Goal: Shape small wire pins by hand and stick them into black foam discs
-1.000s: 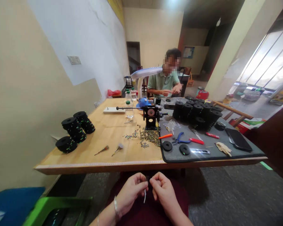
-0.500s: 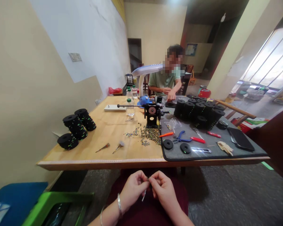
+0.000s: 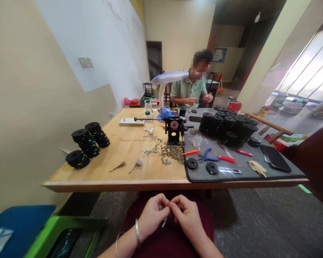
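Observation:
Over my lap, below the table's front edge, my left hand point(image 3: 156, 212) and my right hand point(image 3: 185, 215) meet at the fingertips. Both are closed in a pinch. A thin white strip point(image 3: 164, 222) pokes out beneath the fingers of my left hand. Whatever lies between the right fingertips is too small and too covered to make out. On the table beyond are a pile of small striped beads-like pieces point(image 3: 173, 152), a black winding device with a dial point(image 3: 174, 125) and two small brush-like tools, one of them grey-tipped point(image 3: 136, 166).
Stacked black spools point(image 3: 80, 143) stand at the left, and more spools point(image 3: 228, 123) at the right on a grey mat point(image 3: 174, 177). Blue pliers point(image 3: 208, 156), a red-handled tool point(image 3: 226, 158) and a phone point(image 3: 276, 158) lie there. Across the table sits a person point(image 3: 190, 89) behind a lamp point(image 3: 169, 77).
My hands keep nearly the same pinch over my lap. The person opposite has lifted a hand from the mat, and both of that person's hands are now raised.

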### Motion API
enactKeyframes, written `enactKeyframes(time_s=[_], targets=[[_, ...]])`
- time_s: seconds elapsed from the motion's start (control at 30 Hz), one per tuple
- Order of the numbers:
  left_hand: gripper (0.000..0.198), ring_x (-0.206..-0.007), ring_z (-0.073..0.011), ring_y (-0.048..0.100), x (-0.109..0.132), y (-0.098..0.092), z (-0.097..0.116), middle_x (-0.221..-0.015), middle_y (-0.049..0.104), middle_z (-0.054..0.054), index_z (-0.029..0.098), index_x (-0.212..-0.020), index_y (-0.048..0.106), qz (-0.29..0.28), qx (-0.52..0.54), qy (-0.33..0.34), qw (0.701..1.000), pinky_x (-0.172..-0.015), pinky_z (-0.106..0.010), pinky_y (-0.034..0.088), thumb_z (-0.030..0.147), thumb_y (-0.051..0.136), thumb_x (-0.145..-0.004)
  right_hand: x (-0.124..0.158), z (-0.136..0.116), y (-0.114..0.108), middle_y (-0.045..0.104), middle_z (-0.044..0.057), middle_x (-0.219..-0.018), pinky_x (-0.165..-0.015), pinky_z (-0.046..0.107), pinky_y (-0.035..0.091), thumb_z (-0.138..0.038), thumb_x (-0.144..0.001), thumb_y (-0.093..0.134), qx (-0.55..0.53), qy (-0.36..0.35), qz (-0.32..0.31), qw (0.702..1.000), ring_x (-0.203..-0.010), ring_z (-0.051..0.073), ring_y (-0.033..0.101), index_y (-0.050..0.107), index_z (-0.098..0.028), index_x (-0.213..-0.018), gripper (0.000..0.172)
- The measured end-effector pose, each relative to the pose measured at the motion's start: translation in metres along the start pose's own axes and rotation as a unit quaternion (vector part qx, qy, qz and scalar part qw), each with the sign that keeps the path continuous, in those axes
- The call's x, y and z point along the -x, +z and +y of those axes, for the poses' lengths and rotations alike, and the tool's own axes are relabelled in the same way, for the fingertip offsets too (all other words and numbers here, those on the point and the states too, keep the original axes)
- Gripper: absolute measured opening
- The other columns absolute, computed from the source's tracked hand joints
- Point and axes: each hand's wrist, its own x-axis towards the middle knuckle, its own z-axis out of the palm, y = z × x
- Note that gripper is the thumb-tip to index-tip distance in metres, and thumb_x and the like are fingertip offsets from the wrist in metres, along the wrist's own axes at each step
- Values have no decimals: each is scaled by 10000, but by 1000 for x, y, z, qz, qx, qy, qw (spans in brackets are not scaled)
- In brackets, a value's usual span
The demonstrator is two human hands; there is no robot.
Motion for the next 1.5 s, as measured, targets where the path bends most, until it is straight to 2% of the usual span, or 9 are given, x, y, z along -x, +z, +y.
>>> enactKeyframes(time_s=[0.33,0.57,0.67,0.77,0.93,1.27,1.4,1.5], targets=[[230,-409,-53,436,0,2,3,-518,514,41,143,-637,464,-3,0,-10,1000,-413,-174,325,221,679,-615,0,4,1,491,-28,-443,-427,143,296,-455,-809,534,-9,-3,5,1000,-393,45,414,549,-129,-720,338],[347,-519,-66,511,1,1,6,-580,563,19,131,-671,464,-51,149,-81,984,-497,-176,362,294,763,-606,-2,12,4,518,-27,-465,-397,129,287,-473,-803,529,-94,24,16,995,-378,35,400,485,-136,-742,345],[368,-582,-76,552,1,-1,6,-604,560,24,131,-680,452,-52,190,-106,975,-543,-177,388,287,777,-604,-3,11,4,504,-36,-460,-378,124,264,-504,-780,545,-134,41,22,990,-363,24,363,462,-140,-742,375],[357,-600,-73,556,1,-1,6,-626,554,30,134,-710,458,-42,202,-104,973,-546,-172,388,269,774,-616,-5,8,4,481,-47,-452,-371,122,253,-531,-755,561,-163,50,16,985,-356,20,349,451,-141,-743,405],[372,-620,-65,553,0,1,7,-709,572,19,124,-871,532,-33,195,-99,975,-552,-169,398,239,777,-616,-6,7,4,432,-70,-414,-360,122,234,-560,-725,577,-189,61,10,980,-340,17,323,440,-144,-735,438],[345,-581,-71,540,-1,2,8,-640,579,5,114,-724,522,-18,156,-87,984,-527,-169,398,292,788,-596,-12,17,5,404,-84,-374,-352,120,207,-549,-694,601,-208,90,13,974,-319,13,288,431,-152,-728,433],[341,-547,-77,530,-2,2,6,-607,597,-11,112,-690,519,-12,117,-73,990,-514,-179,392,321,774,-603,-13,14,3,442,-63,-381,-372,126,231,-566,-681,605,-207,100,14,973,-336,25,331,456,-141,-748,455],[325,-525,-79,521,-3,1,5,-598,605,-14,116,-683,521,-1,95,-59,994,-504,-185,389,321,762,-608,-11,9,0,450,-55,-400,-394,129,252,-557,-694,607,-197,80,38,976,-359,29,362,480,-128,-749,450]])
